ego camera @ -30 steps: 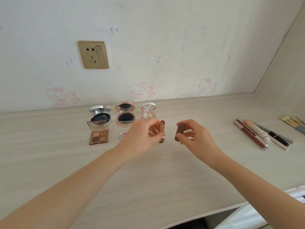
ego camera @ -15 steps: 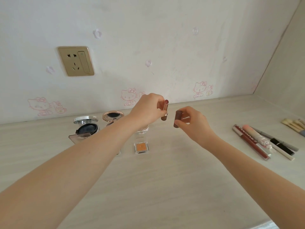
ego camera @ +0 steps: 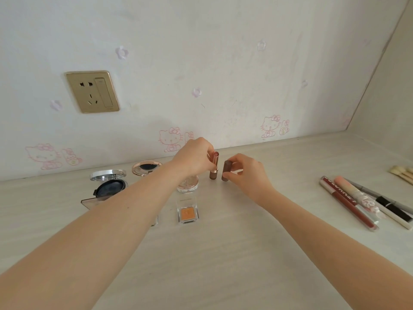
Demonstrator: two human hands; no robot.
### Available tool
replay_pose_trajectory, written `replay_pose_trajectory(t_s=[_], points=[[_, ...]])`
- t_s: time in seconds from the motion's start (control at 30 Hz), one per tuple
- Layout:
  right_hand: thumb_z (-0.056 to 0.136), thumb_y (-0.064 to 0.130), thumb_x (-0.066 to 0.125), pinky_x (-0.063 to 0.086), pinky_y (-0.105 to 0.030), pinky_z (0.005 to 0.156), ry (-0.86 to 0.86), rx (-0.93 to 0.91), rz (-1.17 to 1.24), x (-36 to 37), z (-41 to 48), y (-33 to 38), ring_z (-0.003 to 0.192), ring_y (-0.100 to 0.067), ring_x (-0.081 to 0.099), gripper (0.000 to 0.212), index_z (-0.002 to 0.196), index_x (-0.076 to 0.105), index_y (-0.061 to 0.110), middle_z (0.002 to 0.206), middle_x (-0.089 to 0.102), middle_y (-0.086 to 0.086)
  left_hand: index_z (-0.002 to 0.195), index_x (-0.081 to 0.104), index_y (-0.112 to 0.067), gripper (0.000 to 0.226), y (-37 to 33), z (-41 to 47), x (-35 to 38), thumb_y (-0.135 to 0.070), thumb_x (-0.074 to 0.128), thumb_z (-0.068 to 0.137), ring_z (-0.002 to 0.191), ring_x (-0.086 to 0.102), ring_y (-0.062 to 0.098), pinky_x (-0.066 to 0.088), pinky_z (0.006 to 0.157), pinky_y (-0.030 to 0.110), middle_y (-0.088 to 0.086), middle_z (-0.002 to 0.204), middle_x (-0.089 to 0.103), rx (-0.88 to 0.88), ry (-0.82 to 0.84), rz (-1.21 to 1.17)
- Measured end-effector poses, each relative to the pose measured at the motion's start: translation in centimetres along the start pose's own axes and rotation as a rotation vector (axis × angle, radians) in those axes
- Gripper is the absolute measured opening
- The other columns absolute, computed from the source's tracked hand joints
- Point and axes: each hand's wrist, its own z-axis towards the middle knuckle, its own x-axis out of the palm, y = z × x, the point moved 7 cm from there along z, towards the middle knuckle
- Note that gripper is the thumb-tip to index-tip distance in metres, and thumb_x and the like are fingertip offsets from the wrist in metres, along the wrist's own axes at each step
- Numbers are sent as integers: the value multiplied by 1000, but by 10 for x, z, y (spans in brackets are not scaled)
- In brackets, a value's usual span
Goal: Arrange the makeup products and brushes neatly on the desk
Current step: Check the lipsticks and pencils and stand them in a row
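The left hand point(ego camera: 194, 158) grips one uncapped lipstick point(ego camera: 214, 167) upright in its fingers point(ego camera: 209, 155), the right hand point(ego camera: 249, 176) pinches its single brown cap point(ego camera: 226, 170) alongside, three round compacts point(ego camera: 146, 168) lie left of those fingers, and four slim tubes point(ego camera: 348, 203) well right, on the worktop point(ego camera: 223, 253).

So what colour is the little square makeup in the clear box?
The square makeup is orange; the head view shows it best.

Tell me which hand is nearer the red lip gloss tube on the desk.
Right. The right hand, pinching the lipstick cap, is left of the red lip gloss tube; the left hand, holding the lipstick, is farther left.
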Motion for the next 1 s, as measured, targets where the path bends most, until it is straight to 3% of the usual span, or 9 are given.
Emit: replay_pose_trajectory(t_s=[0.13,0.43,0.57,0.67,0.87,1.0], points=[[70,15,70,50,-26,70,11,19,-20,7,4,-5,88,-4,62,20,78,61,31,79,69,15,81,70,-13,17,5,3,3,-13,81,67,85,67,20,55,81,41,3,85,71,-13,17,-3],[74,14,72,38,-1,59,11,-12,-101,17,14,-5,74,14,54,27,86,57,32,72,60,23,80,66,-14,18,10,7,6,-12,79,68,83,67,21,55,80,42,3,84,70,-23,35,12],[74,17,71,34,-4,59,1,2,-164,19,17,-10,77,-5,56,20,89,60,24,76,60,18,77,63,-13,19,11,7,7,-15,79,67,81,66,22,54,78,43,4,82,68,-6,28,49],[74,18,72,35,-5,59,5,-1,-177,19,18,-11,79,-6,57,19,87,59,24,76,60,17,72,60,-17,19,10,6,7,-18,79,67,79,64,22,54,73,39,2,81,66,6,11,76],[75,19,72,38,-20,69,10,-23,-195,22,17,-8,83,-8,56,20,92,61,22,76,57,19,60,50,-25,28,8,5,7,-17,76,67,70,56,17,41,59,28,-6,72,55,18,-2,95],[78,21,69,40,-23,73,19,-19,-203,20,13,-8,92,-10,58,30,106,61,19,97,69,8,68,58,-20,18,8,4,7,-18,76,66,75,59,18,48,64,32,-5,76,58,20,6,104]])
